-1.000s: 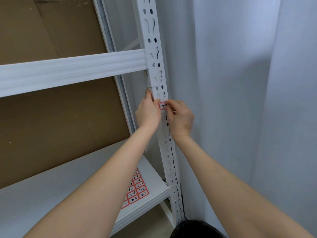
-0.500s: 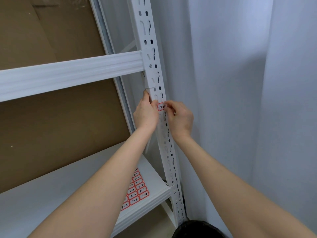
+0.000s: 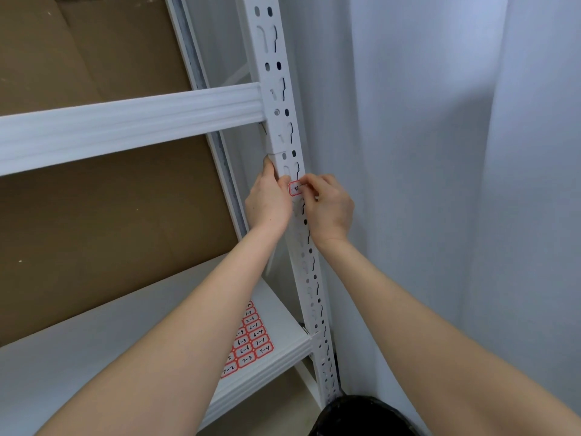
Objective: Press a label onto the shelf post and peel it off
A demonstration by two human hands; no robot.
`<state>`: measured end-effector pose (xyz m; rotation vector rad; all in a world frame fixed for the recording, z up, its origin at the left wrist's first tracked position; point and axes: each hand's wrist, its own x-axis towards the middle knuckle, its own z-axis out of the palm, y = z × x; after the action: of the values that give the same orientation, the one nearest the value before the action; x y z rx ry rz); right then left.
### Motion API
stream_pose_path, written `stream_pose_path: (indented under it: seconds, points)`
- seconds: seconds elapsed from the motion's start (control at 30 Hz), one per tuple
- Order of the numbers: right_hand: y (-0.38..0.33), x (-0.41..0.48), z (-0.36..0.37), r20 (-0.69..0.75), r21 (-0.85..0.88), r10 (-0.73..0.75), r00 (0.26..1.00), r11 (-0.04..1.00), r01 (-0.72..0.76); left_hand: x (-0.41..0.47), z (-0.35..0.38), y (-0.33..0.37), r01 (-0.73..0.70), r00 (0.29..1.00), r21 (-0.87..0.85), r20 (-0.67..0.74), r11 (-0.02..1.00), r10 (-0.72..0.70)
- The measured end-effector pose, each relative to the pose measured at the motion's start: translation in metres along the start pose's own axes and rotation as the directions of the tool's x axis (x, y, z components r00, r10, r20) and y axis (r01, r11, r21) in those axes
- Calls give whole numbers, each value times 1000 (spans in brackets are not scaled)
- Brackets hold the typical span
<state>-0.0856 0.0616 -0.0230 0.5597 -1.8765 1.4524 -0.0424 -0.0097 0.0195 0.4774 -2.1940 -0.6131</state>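
Against the front face of the white slotted upright (image 3: 284,89), just below a seam in the post, sits a small red-bordered label (image 3: 294,188) with a handwritten "4" showing; the rest of its writing is covered by fingertips. Left of the post a white crossbeam (image 3: 125,124) runs out of the picture, with brown cardboard (image 3: 94,215) behind it. Below, a white shelf (image 3: 94,347) carries a sheet of red-bordered labels (image 3: 248,343) with handwritten numbers, partly hidden by the left forearm. A pale curtain (image 3: 440,184) hangs to the right of the post, and a dark round object (image 3: 361,416) shows at the bottom edge.

The label lies flat on the post, its longer side across the post's width and its writing upright, while the post itself runs steeply up the frame, leaning slightly left at the top.

The left hand (image 3: 267,202) wraps the post's left edge, its thumb up along the metal, fingers curled behind and out of sight. The right hand (image 3: 327,206) has its fingers bent, the tips pressed onto the label's right part; whether they pinch its edge or only press it down I cannot tell.

Compared with half a second ago, both hands stay at the same spot on the post, and the right fingertips now cover more of the label's writing.
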Motion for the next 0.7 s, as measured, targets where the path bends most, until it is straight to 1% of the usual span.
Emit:
stream_pose_path:
  seconds: [0.13,0.2,0.27,0.37,0.5,0.7]
  points:
    - [2,-4,-2,76,-8,-11,997,1000,11,0,-2,1,6,1000,-9,14,1000,-6]
    - [4,-8,-4,94,16,14,995,1000,-16,-1,-3,0,-5,1000,-12,21,1000,5]
    - [5,-7,-4,55,60,37,998,997,-40,-1,-3,0,-14,1000,-13,23,1000,14]
    - [2,-5,-4,11,72,5,1000,997,-6,-1,-3,0,-21,1000,-16,15,1000,21]
    - [1,-9,-4,-11,72,-18,1000,997,19,-2,-3,1,-14,1000,-11,15,1000,15]
    - [3,-7,-1,-32,110,22,999,994,-18,0,-2,-2,-17,1000,-25,22,1000,18]
